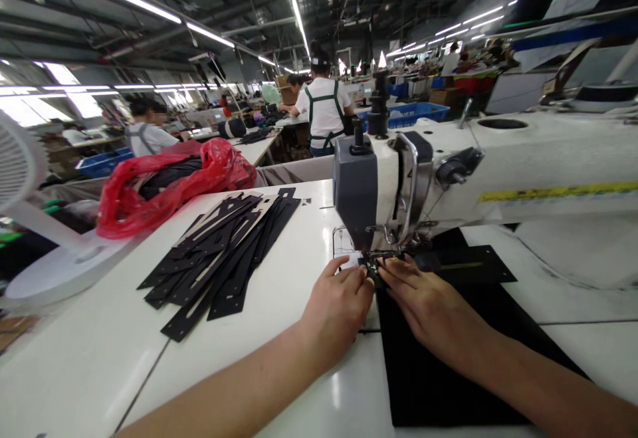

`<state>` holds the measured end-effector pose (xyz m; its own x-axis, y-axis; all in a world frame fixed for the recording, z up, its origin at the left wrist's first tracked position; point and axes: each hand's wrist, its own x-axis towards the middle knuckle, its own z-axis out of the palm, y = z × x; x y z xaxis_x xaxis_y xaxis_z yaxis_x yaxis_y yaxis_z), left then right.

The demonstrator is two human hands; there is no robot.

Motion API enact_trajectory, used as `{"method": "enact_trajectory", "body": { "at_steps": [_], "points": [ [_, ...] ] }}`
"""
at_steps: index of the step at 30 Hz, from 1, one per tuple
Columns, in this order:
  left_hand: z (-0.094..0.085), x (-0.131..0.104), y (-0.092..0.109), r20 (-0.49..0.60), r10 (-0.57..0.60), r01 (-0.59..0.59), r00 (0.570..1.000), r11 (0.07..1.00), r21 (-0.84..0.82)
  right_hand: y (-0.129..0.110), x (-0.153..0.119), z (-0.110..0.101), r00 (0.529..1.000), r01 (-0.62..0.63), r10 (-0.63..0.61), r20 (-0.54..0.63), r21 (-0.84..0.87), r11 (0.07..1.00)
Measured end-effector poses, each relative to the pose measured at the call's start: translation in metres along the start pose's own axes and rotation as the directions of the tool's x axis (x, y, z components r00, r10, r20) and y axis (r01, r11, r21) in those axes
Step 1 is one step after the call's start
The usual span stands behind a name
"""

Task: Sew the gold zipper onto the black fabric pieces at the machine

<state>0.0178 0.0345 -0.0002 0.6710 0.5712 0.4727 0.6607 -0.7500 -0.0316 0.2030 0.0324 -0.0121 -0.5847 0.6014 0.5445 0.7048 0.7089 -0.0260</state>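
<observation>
A black fabric panel [448, 371] lies under the sewing machine [366, 205] and spreads toward me across the table. My left hand [343, 305] is at the panel's left edge beside the presser foot, its fingers curled and pressed together; what they pinch is mostly hidden. On the panel rests my right hand [423, 302], palm down with fingers stretched toward the needle area. The fingertips of both hands almost meet there. Right of that hand, a black slotted strip [491, 263] lies over the panel's far part. The needle itself is hidden.
A loose pile of black slotted strips [219, 252] lies on the white table [239, 365] at left. Behind it sits a red plastic bag [149, 189] with dark material inside. A white fan [30, 185] stands far left. Co-workers [323, 102] are beyond the table.
</observation>
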Motion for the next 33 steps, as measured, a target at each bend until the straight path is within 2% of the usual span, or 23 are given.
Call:
{"method": "enact_trajectory", "body": {
  "at_steps": [7, 17, 26, 33],
  "points": [
    [0.003, -0.001, -0.002, -0.032, 0.009, -0.009, 0.999, 1.000, 0.009, 0.000, 0.000, 0.000, 1.000, 0.001, -0.002, 0.015, 0.017, 1.000],
    [0.007, 0.005, -0.007, 0.039, -0.009, 0.008, 0.999, 0.999, 0.035, 0.008, 0.006, 0.003, 0.999, -0.006, 0.000, 0.052, 0.102, 0.995],
    [0.011, 0.007, -0.009, 0.040, -0.038, 0.038, 0.998, 0.999, 0.003, 0.011, 0.006, 0.004, 0.998, 0.006, -0.012, 0.066, 0.095, 0.995],
    [0.014, 0.007, -0.011, 0.076, -0.048, 0.049, 0.996, 0.999, -0.005, 0.015, 0.008, 0.005, 0.999, 0.040, -0.041, 0.014, 0.067, 0.997]
  ]
}}
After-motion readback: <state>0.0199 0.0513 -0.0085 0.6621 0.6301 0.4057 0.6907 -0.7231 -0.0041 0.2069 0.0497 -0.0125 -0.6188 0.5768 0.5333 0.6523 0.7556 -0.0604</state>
